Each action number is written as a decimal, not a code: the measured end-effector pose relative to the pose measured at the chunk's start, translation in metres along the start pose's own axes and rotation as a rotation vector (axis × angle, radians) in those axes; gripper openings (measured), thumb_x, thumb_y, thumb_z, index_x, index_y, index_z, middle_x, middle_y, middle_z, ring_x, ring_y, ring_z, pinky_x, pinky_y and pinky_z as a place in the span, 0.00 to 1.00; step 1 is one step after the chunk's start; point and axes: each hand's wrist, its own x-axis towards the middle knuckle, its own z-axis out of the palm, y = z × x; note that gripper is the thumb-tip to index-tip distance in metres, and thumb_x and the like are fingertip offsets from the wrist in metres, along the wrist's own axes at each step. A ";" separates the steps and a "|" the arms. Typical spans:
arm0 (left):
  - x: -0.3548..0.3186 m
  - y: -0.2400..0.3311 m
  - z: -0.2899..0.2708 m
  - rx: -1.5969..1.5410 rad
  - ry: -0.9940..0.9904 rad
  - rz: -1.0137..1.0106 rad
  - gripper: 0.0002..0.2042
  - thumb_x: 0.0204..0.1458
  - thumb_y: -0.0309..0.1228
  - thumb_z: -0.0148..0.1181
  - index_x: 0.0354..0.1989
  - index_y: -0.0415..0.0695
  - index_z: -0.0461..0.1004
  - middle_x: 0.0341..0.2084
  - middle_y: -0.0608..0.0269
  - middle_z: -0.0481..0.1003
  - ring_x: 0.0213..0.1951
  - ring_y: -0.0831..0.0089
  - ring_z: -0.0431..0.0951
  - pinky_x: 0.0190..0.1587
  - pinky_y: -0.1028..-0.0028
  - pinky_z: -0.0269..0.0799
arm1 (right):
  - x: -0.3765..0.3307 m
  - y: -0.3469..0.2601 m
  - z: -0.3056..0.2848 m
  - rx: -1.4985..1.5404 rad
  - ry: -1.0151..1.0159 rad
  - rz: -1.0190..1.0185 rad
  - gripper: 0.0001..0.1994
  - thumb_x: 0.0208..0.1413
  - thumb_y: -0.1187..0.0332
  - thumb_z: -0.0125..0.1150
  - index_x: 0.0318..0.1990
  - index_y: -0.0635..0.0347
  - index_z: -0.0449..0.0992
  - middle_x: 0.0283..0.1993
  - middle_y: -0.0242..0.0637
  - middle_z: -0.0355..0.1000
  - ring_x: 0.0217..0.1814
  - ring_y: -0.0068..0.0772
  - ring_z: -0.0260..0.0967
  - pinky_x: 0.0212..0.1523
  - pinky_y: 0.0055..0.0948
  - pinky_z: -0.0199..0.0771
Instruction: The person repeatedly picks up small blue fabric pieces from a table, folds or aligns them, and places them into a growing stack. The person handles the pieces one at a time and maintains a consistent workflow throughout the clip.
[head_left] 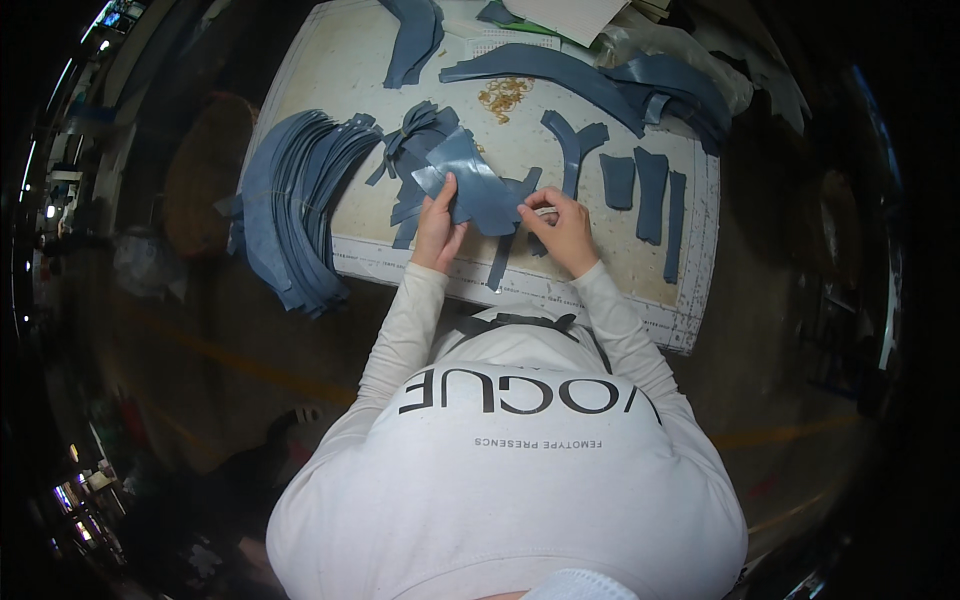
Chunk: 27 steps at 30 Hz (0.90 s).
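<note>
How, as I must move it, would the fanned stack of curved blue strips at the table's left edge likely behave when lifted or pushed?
The fanned stack may feel heavy, given its many layers. Its upper end splays, so layers could slip apart. Its lower end overhangs the table, so pushing it outward might tip it off.

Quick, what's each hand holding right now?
Left hand: closed, holding the blue piece.
Right hand: closed at the piece's right edge, apparently on a small pale item, kind unclear.
</note>
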 end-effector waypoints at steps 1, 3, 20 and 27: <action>-0.001 0.001 -0.001 0.030 -0.055 0.009 0.17 0.61 0.33 0.46 0.51 0.32 0.64 0.47 0.47 0.71 0.46 0.61 0.75 0.49 0.67 0.73 | 0.003 -0.007 -0.003 0.021 0.085 -0.088 0.09 0.47 0.70 0.64 0.35 0.62 0.74 0.31 0.36 0.74 0.33 0.27 0.74 0.37 0.23 0.73; -0.002 0.005 -0.001 0.067 -0.112 -0.020 0.18 0.61 0.33 0.45 0.52 0.31 0.63 0.48 0.45 0.70 0.47 0.60 0.74 0.49 0.66 0.73 | 0.011 -0.025 -0.013 0.071 0.173 -0.233 0.08 0.48 0.71 0.63 0.35 0.63 0.74 0.31 0.35 0.74 0.34 0.25 0.74 0.38 0.22 0.73; -0.019 -0.008 0.045 -0.165 -0.425 -0.346 0.25 0.63 0.45 0.36 0.59 0.36 0.55 0.51 0.46 0.67 0.51 0.55 0.72 0.53 0.62 0.69 | 0.082 -0.055 -0.019 -0.204 -0.279 -0.095 0.09 0.49 0.66 0.62 0.37 0.57 0.78 0.33 0.38 0.77 0.35 0.31 0.75 0.37 0.28 0.73; -0.014 -0.016 0.044 0.030 -0.252 -0.216 0.18 0.63 0.36 0.40 0.55 0.36 0.61 0.45 0.49 0.72 0.47 0.59 0.75 0.49 0.65 0.73 | 0.075 -0.016 -0.005 -0.164 0.180 -0.417 0.07 0.51 0.67 0.59 0.36 0.58 0.78 0.34 0.38 0.74 0.33 0.34 0.74 0.35 0.27 0.73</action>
